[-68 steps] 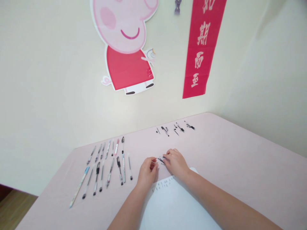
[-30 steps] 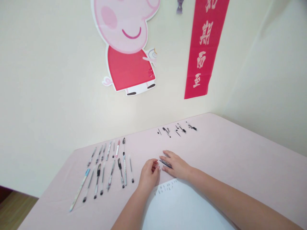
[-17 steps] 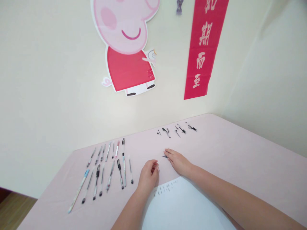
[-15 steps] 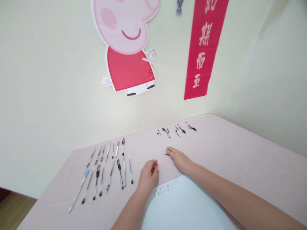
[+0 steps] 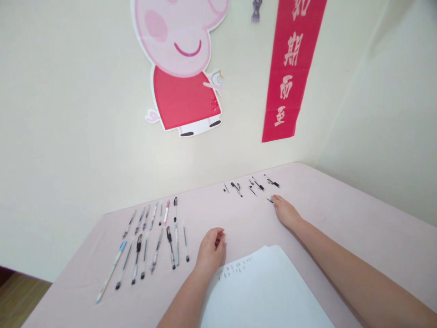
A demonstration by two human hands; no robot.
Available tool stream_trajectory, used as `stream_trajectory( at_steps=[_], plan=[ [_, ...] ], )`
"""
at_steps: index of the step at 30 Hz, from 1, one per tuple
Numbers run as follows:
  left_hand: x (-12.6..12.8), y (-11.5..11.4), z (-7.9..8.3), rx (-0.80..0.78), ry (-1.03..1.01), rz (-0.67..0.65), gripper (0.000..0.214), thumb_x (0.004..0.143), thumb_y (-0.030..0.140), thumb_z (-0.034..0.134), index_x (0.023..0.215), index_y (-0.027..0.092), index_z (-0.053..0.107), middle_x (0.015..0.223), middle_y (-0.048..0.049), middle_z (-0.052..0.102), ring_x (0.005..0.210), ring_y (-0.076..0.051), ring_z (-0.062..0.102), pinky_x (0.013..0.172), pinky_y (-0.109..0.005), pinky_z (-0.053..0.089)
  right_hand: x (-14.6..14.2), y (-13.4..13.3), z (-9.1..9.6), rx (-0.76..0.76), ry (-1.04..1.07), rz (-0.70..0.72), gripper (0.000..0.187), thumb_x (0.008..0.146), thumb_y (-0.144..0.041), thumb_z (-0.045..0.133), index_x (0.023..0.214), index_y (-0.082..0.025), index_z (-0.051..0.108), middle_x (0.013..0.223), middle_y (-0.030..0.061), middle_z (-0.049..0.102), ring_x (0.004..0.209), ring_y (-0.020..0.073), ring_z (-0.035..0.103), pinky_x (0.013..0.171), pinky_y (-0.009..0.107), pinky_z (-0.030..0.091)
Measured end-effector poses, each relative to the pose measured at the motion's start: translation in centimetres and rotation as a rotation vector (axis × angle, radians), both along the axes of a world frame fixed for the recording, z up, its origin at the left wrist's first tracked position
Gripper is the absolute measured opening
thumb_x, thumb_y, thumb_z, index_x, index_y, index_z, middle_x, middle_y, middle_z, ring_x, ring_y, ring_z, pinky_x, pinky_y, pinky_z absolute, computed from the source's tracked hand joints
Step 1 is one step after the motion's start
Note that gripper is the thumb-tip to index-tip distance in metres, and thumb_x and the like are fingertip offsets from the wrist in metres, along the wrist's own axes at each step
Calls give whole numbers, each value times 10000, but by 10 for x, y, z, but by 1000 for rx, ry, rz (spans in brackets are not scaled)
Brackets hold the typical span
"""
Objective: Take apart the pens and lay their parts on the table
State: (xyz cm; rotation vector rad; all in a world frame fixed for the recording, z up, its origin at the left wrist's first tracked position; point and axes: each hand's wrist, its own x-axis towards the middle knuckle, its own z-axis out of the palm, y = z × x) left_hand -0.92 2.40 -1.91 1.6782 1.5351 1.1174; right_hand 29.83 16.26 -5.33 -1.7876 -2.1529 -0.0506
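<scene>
My right hand (image 5: 286,212) is at the right of the table, just below the group of dismantled pen parts. A thin dark pen piece (image 5: 269,200) sticks out leftward from its fingertips; most of it is covered. My left hand (image 5: 210,249) rests curled at the upper left edge of a stack of white paper (image 5: 266,291). Its fingers are bent inward, so whatever they may hold is hidden. Small handwritten marks run along the top of the sheet. Beyond my right hand lie a black pen part (image 5: 258,183) and a black cap (image 5: 276,184) among smaller dark bits.
Several pens and refills lie in two rows at the left, including a blue-capped pen (image 5: 111,272), a black pen (image 5: 136,259) and a pink pen (image 5: 166,212). The pink tabletop (image 5: 327,200) meets a wall bearing a pig cutout (image 5: 187,98) and a red banner (image 5: 288,86).
My right hand has moved right and away from me with the dark pen piece, uncovering the paper's top right corner. My left hand stays in place.
</scene>
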Motion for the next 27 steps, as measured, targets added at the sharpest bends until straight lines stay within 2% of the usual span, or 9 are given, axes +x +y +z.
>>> stream_trajectory(
  at_steps=[5, 9, 12, 17, 27],
  plan=[
    [-1, 0, -3, 13, 19, -13, 238, 738, 149, 475, 961, 159, 558, 881, -65, 613, 758, -151, 578, 706, -307, 475, 42, 15, 1, 12, -6, -137, 419, 839, -122, 309, 1198, -81, 520, 1237, 170, 526, 1183, 243, 455, 1014, 376, 333],
    [-1, 0, -2, 16, 20, -14, 234, 739, 146, 477, 958, 159, 558, 879, -64, 612, 763, -150, 580, 704, -306, 476, 60, 24, 0, 16, -9, -183, 424, 824, -111, 313, 1178, -7, 522, 1227, 227, 515, 1173, 264, 461, 1005, 379, 338],
    [0, 0, -2, 16, 20, -17, 235, 741, 138, 475, 960, 156, 556, 882, -66, 611, 762, -148, 579, 705, -305, 477, 65, 30, -2, 26, -8, -193, 425, 825, -108, 312, 1172, 21, 520, 1228, 248, 505, 1173, 267, 461, 1004, 380, 340],
    [0, 0, -1, 13, 3, -14, 229, 736, 130, 485, 949, 171, 561, 871, -52, 611, 752, -141, 575, 698, -297, 479, 65, 38, -4, 45, -8, -202, 418, 823, -111, 336, 1189, -56, 527, 1214, 193, 539, 1170, 241, 469, 1005, 374, 341],
    [0, -1, 2, 6, -1, -6, 225, 727, 136, 505, 938, 175, 571, 873, -49, 617, 744, -139, 576, 698, -293, 478, 65, 41, -6, 42, 10, -179, 425, 847, -140, 328, 1233, -52, 482, 1264, 189, 496, 1196, 238, 442, 1015, 359, 332]
  ],
)
